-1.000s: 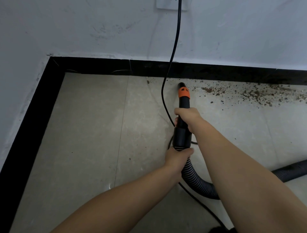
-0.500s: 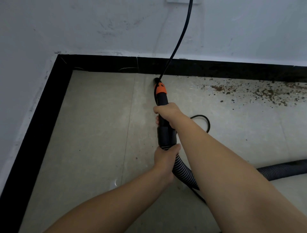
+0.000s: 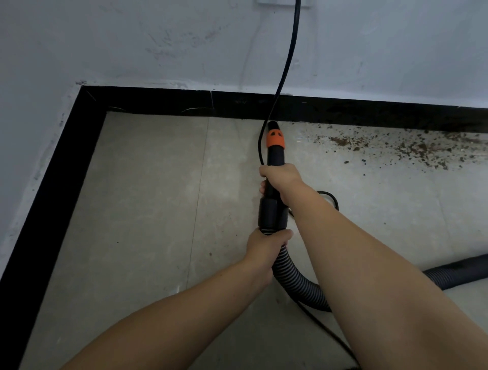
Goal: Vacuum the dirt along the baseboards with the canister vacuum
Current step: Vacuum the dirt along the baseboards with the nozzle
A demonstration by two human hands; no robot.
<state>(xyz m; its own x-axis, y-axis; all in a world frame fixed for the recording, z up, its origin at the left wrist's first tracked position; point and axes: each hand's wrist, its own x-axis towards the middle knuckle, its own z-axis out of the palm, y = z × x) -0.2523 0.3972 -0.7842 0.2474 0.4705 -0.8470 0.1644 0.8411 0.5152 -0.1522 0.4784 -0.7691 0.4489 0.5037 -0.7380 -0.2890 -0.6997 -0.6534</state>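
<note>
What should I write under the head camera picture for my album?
Both hands, right hand ahead of left hand, aim the vacuum nozzle at the black baseboard, beside scattered dirt.

Corner floor: black trim, grey tile, brown dirt
Nozzle (image 3: 273,163) black with orange band (image 3: 275,138); hose (image 3: 295,282) ribbed black-grey; baseboard (image 3: 158,103) glossy black; wall (image 3: 158,42) pale bluish-white, scuffed; dirt (image 3: 412,149) brown speckles; cord (image 3: 287,52) black.

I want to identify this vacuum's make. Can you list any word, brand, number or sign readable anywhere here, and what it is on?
None can be read.
Orange collar on the vacuum nozzle: dark marks, no letters that can be made out.
Wall plate at the top edge: no print visible.
Hose and power cord: no print visible.
</note>
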